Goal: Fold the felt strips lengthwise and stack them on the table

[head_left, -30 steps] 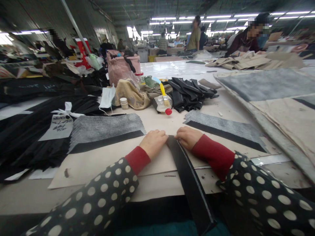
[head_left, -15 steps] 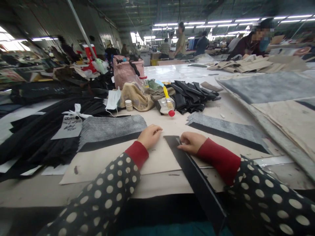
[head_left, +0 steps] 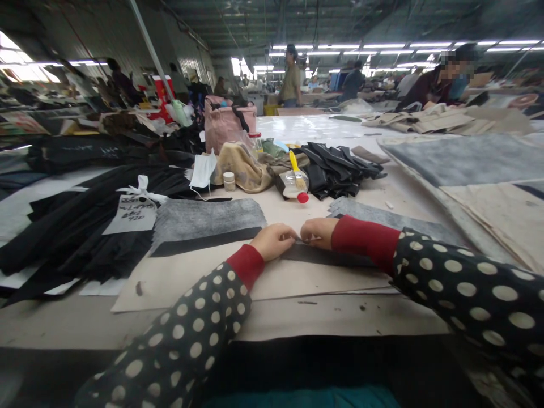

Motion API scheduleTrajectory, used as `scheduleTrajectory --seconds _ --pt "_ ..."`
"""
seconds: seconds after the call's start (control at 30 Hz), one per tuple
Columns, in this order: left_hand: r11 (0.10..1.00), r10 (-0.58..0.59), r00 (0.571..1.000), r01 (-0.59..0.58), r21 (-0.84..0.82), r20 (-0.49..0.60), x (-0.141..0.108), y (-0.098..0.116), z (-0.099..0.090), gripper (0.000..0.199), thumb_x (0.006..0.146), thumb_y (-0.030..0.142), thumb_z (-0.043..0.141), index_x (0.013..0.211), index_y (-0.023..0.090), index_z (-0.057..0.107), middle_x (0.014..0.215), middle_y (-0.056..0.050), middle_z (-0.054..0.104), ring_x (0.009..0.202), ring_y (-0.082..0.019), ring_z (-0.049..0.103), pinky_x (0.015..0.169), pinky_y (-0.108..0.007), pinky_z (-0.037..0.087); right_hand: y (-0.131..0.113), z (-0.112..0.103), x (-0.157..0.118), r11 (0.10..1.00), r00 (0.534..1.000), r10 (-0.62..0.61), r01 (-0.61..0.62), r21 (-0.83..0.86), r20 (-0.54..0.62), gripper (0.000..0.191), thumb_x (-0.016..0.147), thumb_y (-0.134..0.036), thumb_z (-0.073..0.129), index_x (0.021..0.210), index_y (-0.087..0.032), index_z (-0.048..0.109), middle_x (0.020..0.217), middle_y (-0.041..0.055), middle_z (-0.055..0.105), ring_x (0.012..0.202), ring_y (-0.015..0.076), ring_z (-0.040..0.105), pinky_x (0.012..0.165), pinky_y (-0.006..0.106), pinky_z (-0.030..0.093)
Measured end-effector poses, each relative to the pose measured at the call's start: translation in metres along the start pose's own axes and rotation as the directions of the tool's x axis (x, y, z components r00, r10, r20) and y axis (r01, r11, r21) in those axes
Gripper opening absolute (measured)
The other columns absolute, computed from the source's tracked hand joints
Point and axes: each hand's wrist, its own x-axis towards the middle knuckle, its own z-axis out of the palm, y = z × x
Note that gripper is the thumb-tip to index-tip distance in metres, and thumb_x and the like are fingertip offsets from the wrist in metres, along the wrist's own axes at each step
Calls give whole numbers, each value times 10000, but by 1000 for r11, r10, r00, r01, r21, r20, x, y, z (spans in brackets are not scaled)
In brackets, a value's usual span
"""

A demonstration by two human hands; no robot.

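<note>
A black fabric strip [head_left: 329, 256] lies sideways on a pale sheet [head_left: 250, 277] in front of me. At the strip's left end, my left hand [head_left: 275, 240] is closed, its fingertips pinching the edge. My right hand [head_left: 319, 233] is closed too, pinching the same end just to the right, with the fingertips of both hands nearly touching. My right sleeve hides part of the strip. To the left lies a stack of grey pieces with black edges [head_left: 208, 218]. A similar grey stack [head_left: 395, 215] sits behind my right forearm.
Beyond my hands are a brush with a yellow handle [head_left: 294, 163], a bottle with a red cap [head_left: 302, 197], a small jar [head_left: 229, 182] and a heap of black strips [head_left: 338, 167]. Tagged black fabric [head_left: 97, 226] covers the left. A person [head_left: 433, 79] is at the far right.
The black strip has swung from hanging over the table's front edge to lying sideways. My left hand has moved right to its end; my right hand has shifted slightly back.
</note>
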Motion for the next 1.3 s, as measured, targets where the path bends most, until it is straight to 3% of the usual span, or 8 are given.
scheduleTrajectory --seconds 0.2,0.4,0.57,0.67,0.77,0.9,1.03,1.3 --pt "992 40 995 -29 121 -90 -2 5 -9 174 712 222 541 855 216 640 857 -23 570 837 -160 515 767 -295 394 -11 17 -6 978 968 149 -115 173 -201 329 621 -34 458 902 -129 601 835 61 593 728 137 533 678 234 416" --pt "960 -126 925 24 -277 -358 8 -3 -7 144 725 178 514 812 143 623 723 -8 536 664 -98 474 632 -221 398 -8 34 -10 929 922 203 -75 363 -328 370 586 -13 445 900 -127 605 795 42 581 678 114 509 653 233 425" --pt "472 -493 835 24 -881 -242 16 -15 -7 214 690 265 548 853 130 580 551 52 400 422 -32 311 360 -152 200 -6 39 -11 914 909 212 -55 401 -358 356 609 -21 447 917 -113 601 813 56 577 710 123 506 658 243 422" --pt "229 -548 810 -93 -969 -207 16 -23 -11 232 631 250 599 827 130 566 570 53 393 420 -19 320 335 -134 153 -6 40 -11 909 915 218 -63 411 -341 352 617 -24 449 922 -112 601 817 58 571 714 126 502 649 243 420" --pt "149 -572 787 -177 -973 -231 16 -28 -15 227 654 270 579 838 138 562 609 46 422 466 -21 379 391 -124 273 -5 39 -11 905 916 222 -66 421 -335 357 620 -24 448 932 -111 599 820 60 566 716 127 500 650 244 421" --pt "507 -426 856 -41 -861 -292 12 -23 -14 199 703 272 539 844 142 592 642 24 480 533 -45 426 498 -159 357 -4 39 -12 901 913 224 -60 430 -341 350 622 -28 451 927 -112 600 813 59 564 716 129 501 650 248 421" --pt "951 -4 990 -40 -307 -140 4 -8 -8 164 707 201 537 830 159 637 777 -18 562 684 -100 488 634 -217 396 -4 42 -13 904 899 214 -34 427 -382 341 615 -28 455 909 -114 605 806 59 566 715 132 505 652 256 420" --pt "991 129 991 -127 44 -32 3 -6 -5 175 762 202 486 849 184 638 820 -24 592 800 -137 516 760 -257 392 -3 49 -11 915 864 190 16 403 -466 333 604 -27 443 866 -131 620 764 47 565 698 131 508 678 265 417"
